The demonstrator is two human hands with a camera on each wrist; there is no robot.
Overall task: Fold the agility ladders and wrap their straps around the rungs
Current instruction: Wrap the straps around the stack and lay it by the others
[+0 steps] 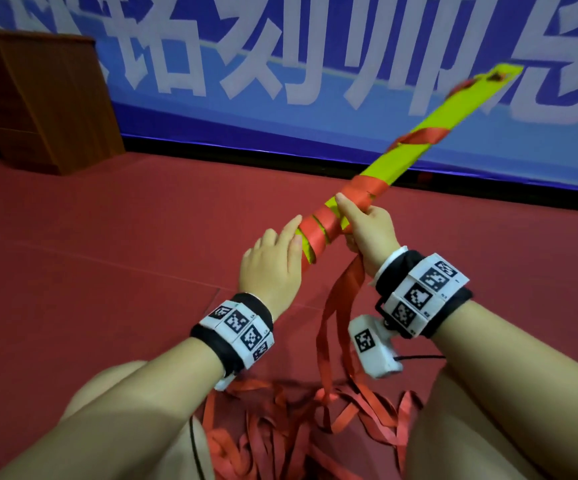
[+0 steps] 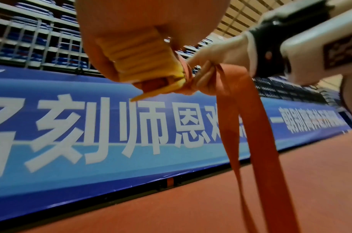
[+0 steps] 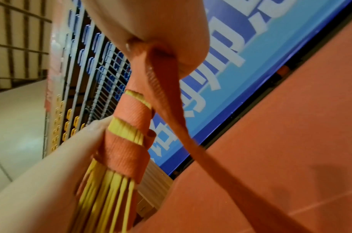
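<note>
A stack of yellow rungs (image 1: 384,168) slants from lower left up to the right, with red strap wound round it in several places. My left hand (image 1: 273,261) grips the stack's lower end; in the left wrist view the rung ends (image 2: 135,59) sit in its palm. My right hand (image 1: 370,230) holds the bundle just above, thumb lying along it, fingers curled round the red strap (image 1: 346,282). In the right wrist view the strap (image 3: 165,88) runs out of that fist past the wound rungs (image 3: 111,181). The strap hangs down to a loose pile (image 1: 298,420) on the floor.
I sit on a red floor (image 1: 107,237), with my knees either side of the strap pile. A blue banner (image 1: 280,81) with white characters runs along the wall ahead. A brown wooden cabinet (image 1: 38,98) stands at the far left. Railed seating (image 2: 31,39) rises behind the banner.
</note>
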